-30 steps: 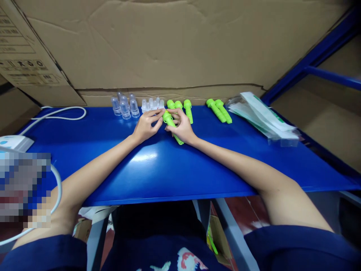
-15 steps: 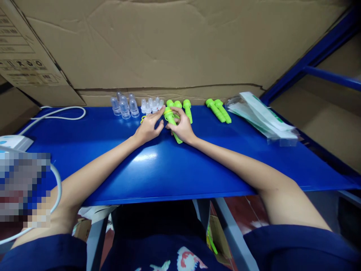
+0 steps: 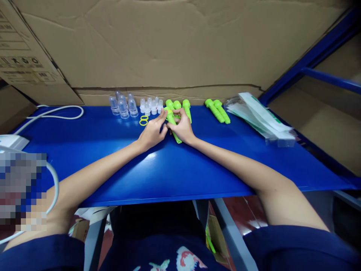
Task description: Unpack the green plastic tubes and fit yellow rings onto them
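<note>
My right hand (image 3: 182, 128) is wrapped around a lime-green tube-shaped handle (image 3: 175, 132), its wide head pointing away from me and tilted left. A yellow band shows around that head, partly covered by fingers. My left hand (image 3: 153, 131) reaches in from the left with its fingers stretched out, fingertips touching the head and thumb apart from them. Just beyond the left hand, two yellow rings (image 3: 143, 120) lie on the blue table (image 3: 180, 173). More green handles (image 3: 186, 109) lie right behind my hands.
Several clear plastic caps (image 3: 123, 107) stand at the back left, beside smaller white-based clear pieces (image 3: 147, 109). Two green handles (image 3: 218, 111) lie further right, near plastic bags (image 3: 262, 118). A white cable (image 3: 67, 113) runs along the left; cardboard (image 3: 169, 49) walls the back.
My left hand has shifted slightly right and nearer to me, uncovering the two yellow rings. The right hand keeps hold of the green handle in nearly the same place.
</note>
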`<control>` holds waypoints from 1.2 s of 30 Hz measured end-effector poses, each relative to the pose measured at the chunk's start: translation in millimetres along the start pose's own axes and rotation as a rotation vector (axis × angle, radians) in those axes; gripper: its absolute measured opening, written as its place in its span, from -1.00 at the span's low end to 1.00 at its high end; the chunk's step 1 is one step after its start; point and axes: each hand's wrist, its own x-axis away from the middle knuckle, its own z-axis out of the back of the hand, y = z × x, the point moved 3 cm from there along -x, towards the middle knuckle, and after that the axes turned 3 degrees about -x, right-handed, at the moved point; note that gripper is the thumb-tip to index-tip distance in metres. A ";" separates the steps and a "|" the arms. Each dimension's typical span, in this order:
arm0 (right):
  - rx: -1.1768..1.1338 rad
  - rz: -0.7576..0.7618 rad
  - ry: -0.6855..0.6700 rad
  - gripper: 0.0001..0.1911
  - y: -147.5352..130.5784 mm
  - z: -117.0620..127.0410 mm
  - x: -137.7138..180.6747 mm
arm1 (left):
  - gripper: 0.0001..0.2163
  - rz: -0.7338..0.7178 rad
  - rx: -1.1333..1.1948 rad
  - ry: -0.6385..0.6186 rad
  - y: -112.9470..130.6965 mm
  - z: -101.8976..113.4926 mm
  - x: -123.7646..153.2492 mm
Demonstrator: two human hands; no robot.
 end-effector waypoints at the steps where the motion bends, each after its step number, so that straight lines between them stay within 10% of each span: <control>1: 0.004 -0.001 -0.001 -0.37 0.2 0.0 0.0 | -0.44 0.002 0.000 0.001 0.4 1.0 -0.2; 23: 0.008 0.118 -0.198 -0.36 -7.6 -5.3 5.2 | -0.90 0.081 0.068 0.247 2.5 28.8 -11.8; 36: 0.139 0.164 -0.238 -0.36 -15.3 -0.9 5.6 | -0.64 0.034 0.150 0.147 -20.6 40.7 -27.4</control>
